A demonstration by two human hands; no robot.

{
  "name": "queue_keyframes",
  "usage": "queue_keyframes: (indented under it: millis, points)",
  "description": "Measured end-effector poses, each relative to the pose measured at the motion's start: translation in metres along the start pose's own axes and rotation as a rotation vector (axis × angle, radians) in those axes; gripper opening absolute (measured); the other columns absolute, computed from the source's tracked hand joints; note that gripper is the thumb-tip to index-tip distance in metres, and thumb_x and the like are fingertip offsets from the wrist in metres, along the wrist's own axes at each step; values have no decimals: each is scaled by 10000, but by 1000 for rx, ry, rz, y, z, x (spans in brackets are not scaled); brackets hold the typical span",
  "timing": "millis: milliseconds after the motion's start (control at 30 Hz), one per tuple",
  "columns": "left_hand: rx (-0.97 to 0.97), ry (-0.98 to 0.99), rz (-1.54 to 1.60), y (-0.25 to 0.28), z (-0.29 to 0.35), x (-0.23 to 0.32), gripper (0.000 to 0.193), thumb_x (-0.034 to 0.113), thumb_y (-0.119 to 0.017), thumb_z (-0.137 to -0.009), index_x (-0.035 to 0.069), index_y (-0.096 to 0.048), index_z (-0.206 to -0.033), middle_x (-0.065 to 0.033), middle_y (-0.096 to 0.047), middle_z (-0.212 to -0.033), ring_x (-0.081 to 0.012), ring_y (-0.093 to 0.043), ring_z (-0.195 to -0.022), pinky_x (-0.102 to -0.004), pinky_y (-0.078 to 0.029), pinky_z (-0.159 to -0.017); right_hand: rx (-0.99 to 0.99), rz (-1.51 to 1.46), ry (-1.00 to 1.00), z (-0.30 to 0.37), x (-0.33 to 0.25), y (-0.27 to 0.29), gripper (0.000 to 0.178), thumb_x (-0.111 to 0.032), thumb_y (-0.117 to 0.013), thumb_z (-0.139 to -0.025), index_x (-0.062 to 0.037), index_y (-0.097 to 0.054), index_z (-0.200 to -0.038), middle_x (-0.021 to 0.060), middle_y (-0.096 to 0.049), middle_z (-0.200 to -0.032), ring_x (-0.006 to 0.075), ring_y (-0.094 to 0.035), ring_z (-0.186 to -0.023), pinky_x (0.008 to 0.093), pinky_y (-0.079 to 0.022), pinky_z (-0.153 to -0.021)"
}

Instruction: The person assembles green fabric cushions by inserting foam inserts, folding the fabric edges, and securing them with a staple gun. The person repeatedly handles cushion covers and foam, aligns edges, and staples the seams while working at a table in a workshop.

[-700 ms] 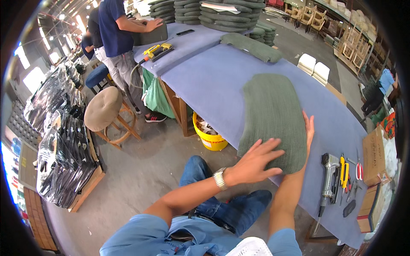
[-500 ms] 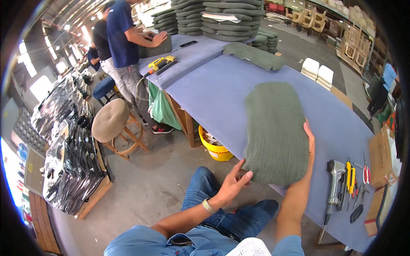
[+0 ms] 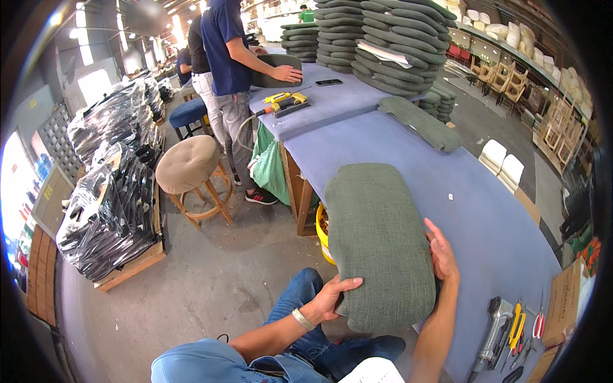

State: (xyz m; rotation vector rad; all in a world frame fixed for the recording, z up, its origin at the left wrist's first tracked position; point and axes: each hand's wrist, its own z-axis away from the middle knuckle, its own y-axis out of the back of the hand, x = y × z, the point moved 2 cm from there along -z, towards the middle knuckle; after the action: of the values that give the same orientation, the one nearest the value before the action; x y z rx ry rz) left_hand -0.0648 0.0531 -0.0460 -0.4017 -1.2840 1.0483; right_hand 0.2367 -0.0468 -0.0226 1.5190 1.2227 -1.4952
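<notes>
A dark green fabric-covered seat pad (image 3: 380, 246) is held tilted in front of me, over the near edge of the blue-grey table. My left hand (image 3: 332, 297) grips its lower left corner, the thumb on top and the other fingers mostly hidden beneath. Along the pad's right edge lies my right hand (image 3: 442, 255), its fingers stretched out and slightly apart. Whether its thumb is under the pad is hidden.
On the table (image 3: 357, 143) lie a flat green pad (image 3: 418, 124), a staple gun (image 3: 495, 329), a yellow cutter (image 3: 516, 329) and another staple gun (image 3: 287, 104). Stacked green pads (image 3: 402, 51) stand behind. A co-worker (image 3: 223, 48), stools (image 3: 188, 165) and a yellow bucket (image 3: 324, 239) are to the left.
The pad has come lower and nearer to me. My left thumb now lies over its corner, and my right hand's fingers show at the right edge. My view has turned leftward.
</notes>
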Motion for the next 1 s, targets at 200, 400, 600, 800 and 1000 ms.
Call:
queue_keyframes:
  millis: [200, 400, 600, 800, 1000]
  points:
    - [160, 15, 26, -2, -40, 40, 697, 340, -726, -926, 5, -460, -1477, -188, -552, -1443, -294, -575, -1280, -439, -469, -1089, 315, 3, 95, 4, -1, 21, 675, -437, -620, -1033, -30, -425, -1535, 230, -541, -1469, 232, -716, -996, 356, -599, -873]
    - [172, -317, -415, 1, -79, 93, 553, 330, -725, -886, 0, -588, -1309, -135, -651, -1231, -258, -635, -1125, -414, -509, -1009, 639, -7, 142, -3, 9, 56, 480, -343, -589, -1062, -20, -554, -1416, 185, -655, -1270, 196, -717, -856, 325, -598, -743]
    - [151, -447, -289, -47, -218, 182, 515, 306, -720, -877, 50, -588, -1303, -127, -628, -1258, -263, -614, -1153, -424, -526, -977, 738, 1, 118, -14, 5, 73, 327, -237, -611, -1054, -4, -637, -1282, 144, -709, -1070, 154, -690, -691, 280, -571, -597]
    - [285, -742, -94, -29, -389, 185, 569, 314, -698, -910, 110, -496, -1401, -139, -567, -1356, -325, -605, -1163, -518, -538, -940, 653, -73, 84, -26, -1, 72, 289, -205, -595, -1060, -6, -642, -1264, 142, -710, -1037, 146, -690, -678, 270, -568, -585]
    - [237, -609, 132, -27, -455, 199, 643, -2, -601, -943, 141, -359, -1521, -136, -506, -1459, -344, -543, -1308, -529, -511, -1055, 669, -13, 53, -19, 1, 71, 277, -192, -584, -1061, -6, -648, -1256, 146, -716, -1024, 149, -695, -694, 282, -571, -600]
